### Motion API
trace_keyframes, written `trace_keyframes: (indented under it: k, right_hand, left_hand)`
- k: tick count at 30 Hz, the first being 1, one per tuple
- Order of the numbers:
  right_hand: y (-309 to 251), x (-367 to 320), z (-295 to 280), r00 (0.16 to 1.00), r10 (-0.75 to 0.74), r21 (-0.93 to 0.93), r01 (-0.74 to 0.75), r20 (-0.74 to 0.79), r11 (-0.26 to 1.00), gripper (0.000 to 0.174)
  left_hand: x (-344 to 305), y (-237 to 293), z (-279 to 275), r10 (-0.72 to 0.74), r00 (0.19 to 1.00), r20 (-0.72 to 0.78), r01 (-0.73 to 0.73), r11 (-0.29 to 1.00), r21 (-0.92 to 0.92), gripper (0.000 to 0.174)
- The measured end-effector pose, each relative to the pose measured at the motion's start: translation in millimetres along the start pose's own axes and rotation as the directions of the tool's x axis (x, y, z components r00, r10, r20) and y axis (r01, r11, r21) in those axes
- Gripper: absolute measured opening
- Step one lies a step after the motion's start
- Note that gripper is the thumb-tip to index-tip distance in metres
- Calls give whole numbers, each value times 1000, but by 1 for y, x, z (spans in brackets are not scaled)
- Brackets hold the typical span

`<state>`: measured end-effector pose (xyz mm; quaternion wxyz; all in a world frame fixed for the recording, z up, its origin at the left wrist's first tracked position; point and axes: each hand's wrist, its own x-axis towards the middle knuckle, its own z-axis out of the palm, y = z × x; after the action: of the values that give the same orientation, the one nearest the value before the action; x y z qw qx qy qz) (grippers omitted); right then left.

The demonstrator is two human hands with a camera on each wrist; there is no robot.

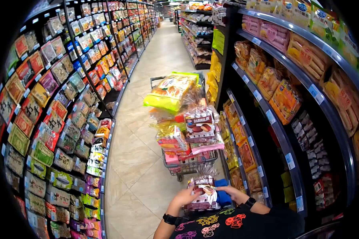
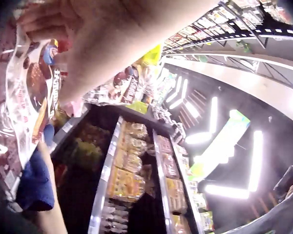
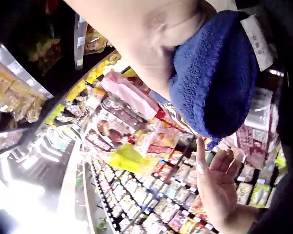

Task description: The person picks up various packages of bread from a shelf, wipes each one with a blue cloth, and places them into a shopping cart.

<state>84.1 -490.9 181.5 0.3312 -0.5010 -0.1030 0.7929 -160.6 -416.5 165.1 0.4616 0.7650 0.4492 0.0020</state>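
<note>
A clear bag of chocolate-coloured packaged snacks stands close to the person's body in the head view. The left hand lies along its left side, fingers extended onto its front. From the other side the right hand reaches over a blue cloth to the bag. In the right wrist view the blue cloth hides most of the right hand's fingers, while the left hand shows with its fingers loosely straight. The left wrist view has the bag beside the left hand.
Ahead stands a wire cart piled with snack bags, a yellow-green package on top. Packed shelves run close along the right, and a snack rack lines the left. Pale tiled floor stretches down the aisle.
</note>
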Motion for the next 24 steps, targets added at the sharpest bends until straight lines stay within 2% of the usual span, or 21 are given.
trace_keyframes:
  k: [2, 3, 4, 6, 7, 9, 10, 12, 17, 18, 20, 22, 23, 24]
  right_hand:
    - [21, 25, -19, 999, 30, -4, -30, -14, 1000, 38]
    - [31, 41, -33, 1000, 7, 54, -8, 26, 999, 38]
    - [37, 50, -41, 998, 67, 78, -67, 5, 995, 37]
    - [54, 69, -63, 996, 83, 95, -85, 18, 992, 37]
    - [56, 65, -62, 996, 91, 94, -90, -8, 992, 36]
    - [45, 43, -41, 994, 96, 84, -91, -54, 992, 36]
    - [40, 36, -31, 993, 121, 158, -119, -3, 980, 37]
    - [29, 20, -12, 994, 92, 102, -85, -60, 991, 31]
    - [26, 39, -15, 998, 39, 106, -34, -46, 994, 30]
    - [26, 44, -16, 999, 15, 133, -10, -33, 991, 30]
    - [11, 35, -7, 996, -46, 38, 49, -70, 998, 32]
    - [15, 51, -26, 998, -64, 96, 67, -29, 993, 31]
    - [6, 41, -15, 997, -72, 159, 74, -19, 985, 32]
    - [1, 40, -15, 992, -122, 165, 115, 27, 979, 35]
  left_hand:
    - [-2, -14, 14, -10, 1000, 19, 11, 999, -41, 62]
    - [0, -16, 16, -13, 999, 31, 15, 998, -59, 62]
    - [2, -14, 14, -22, 999, 34, 25, 997, -77, 62]
    - [1, -6, 10, -43, 998, 56, 49, 993, -111, 60]
    - [-2, 4, 6, -27, 999, 35, 29, 996, -85, 56]
    - [-4, 19, -4, -3, 995, 96, 2, 1000, 10, 57]
    - [-2, 22, -9, 6, 992, 123, -13, 998, 59, 57]
    - [3, 14, -7, 61, 995, 79, -65, 997, 51, 57]
    - [-3, 6, -22, 66, 997, -39, -63, 996, 58, 49]
    - [-2, 2, -28, 48, 997, -65, -50, 998, -30, 49]
    - [-4, -5, -45, 6, 994, -109, -28, 979, -203, 49]
    - [-13, 3, -73, -43, 972, -231, -39, 941, -336, 58]
    - [-17, 7, -81, -74, 954, -290, -50, 916, -398, 64]
    - [-17, 5, -80, -47, 915, -402, -88, 946, -312, 69]
